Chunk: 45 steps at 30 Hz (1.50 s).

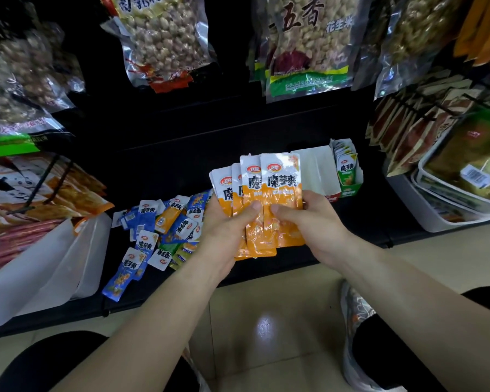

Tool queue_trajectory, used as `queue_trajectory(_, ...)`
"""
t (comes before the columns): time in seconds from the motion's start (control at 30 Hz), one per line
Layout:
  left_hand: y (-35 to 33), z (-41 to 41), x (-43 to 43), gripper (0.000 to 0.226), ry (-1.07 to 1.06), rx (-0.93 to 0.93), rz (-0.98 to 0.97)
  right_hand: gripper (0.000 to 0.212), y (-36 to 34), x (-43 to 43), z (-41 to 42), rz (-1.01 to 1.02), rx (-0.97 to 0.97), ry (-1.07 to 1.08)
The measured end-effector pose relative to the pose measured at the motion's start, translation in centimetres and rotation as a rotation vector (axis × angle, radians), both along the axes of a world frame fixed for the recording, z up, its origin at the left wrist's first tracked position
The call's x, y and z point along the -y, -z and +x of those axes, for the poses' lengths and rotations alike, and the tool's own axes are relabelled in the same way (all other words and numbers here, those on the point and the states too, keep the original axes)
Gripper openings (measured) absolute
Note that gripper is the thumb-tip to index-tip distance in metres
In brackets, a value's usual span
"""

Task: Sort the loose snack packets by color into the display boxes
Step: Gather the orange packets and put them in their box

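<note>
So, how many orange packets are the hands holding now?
4 orange packets show, fanned between the left hand and right hand: far left, second, third, front right. More may be hidden behind.

A black shelf (159, 176) spans mid-frame. Loose blue and orange snack packets (156, 230) lie left of centre. Display boxes (334, 176) stand right of centre, white tubs (441, 219) far right.

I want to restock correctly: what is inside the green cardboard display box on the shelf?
The green cardboard display box holds upright green snack packets, packed in a row. Only the front packet shows fully; the box wall hides their lower parts.
</note>
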<state>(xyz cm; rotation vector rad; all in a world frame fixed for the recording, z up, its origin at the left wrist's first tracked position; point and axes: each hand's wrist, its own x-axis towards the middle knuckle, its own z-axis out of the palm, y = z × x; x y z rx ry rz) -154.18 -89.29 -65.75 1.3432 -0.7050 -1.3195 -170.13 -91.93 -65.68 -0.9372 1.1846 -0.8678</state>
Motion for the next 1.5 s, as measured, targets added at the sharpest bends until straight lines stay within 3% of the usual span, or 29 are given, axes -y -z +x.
queue_trajectory(0.23,-0.5,-1.9,0.6,0.034,0.040,-0.111,0.057,0.036,0.1,0.1,-2.1,-0.031,0.047,0.149)
queue_trajectory(0.43,0.4,-3.2,1.4,0.034,0.076,-0.125,0.105,0.037,1.6,0.6,-2.6,0.016,0.061,0.065)
queue_trajectory(0.57,3.0,-3.8,2.4,0.034,0.037,-0.062,0.125,0.029,4.2,1.5,-0.5,0.030,-0.042,0.047)
queue_trajectory(0.73,8.5,-3.2,4.2,0.028,-0.059,0.013,0.216,0.034,8.6,2.3,1.1,-0.024,-0.208,-0.029)
queue_trajectory(0.9,13.1,-1.8,6.0,0.059,0.100,0.199,0.295,0.036,13.5,4.1,0.1,-0.007,-0.247,-0.077)
queue_trajectory(1.03,15.9,-0.8,8.8,0.052,0.166,0.313,0.336,0.023,16.3,6.8,-0.3,-0.019,-0.265,-0.099)
queue_trajectory(1.27,16.6,-2.7,20.3,0.040,0.091,0.423,0.167,0.023,20.8,13.8,-4.2,0.074,-0.401,0.093)
queue_trajectory(1.5,18.1,-6.0,28.9,0.042,0.103,0.489,0.055,0.023,22.5,17.7,-5.6,-0.051,-0.469,0.020)
